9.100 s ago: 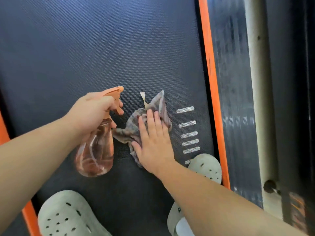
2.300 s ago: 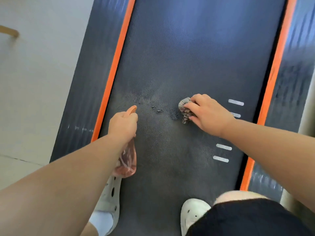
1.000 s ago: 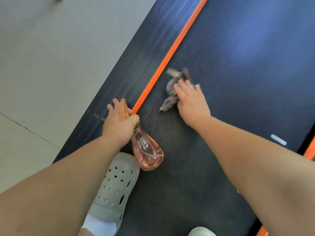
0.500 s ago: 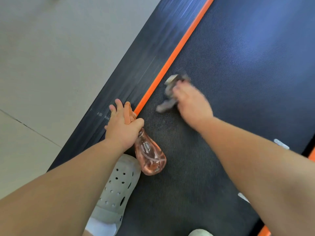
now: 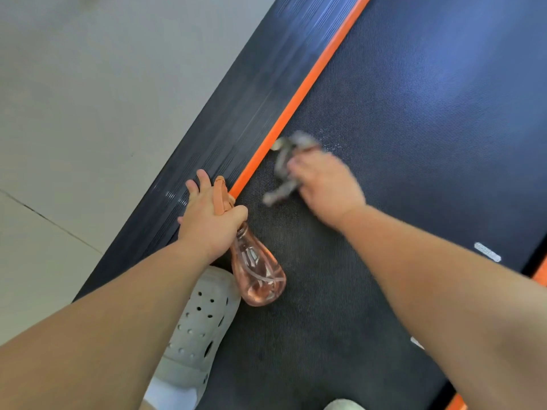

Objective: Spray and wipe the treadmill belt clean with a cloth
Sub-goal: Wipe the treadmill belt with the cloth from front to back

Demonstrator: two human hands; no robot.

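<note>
left grip clutched pink spray bottle; right grip, blurred, on grey cloth on treadmill belt; curled or flat, couldn't tell.

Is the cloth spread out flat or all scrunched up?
Scrunched up. The cloth is a crumpled lump with a tail sticking out from under the right hand on the belt; blur hides details.

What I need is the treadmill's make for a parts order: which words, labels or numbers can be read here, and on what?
No text is readable.
Side rail: faint white marks, too blurred to read.
Treadmill belt: plain white dashes, no letters.
Spray bottle: no label shows.
Cloth: motion-blurred, nothing legible.
</note>
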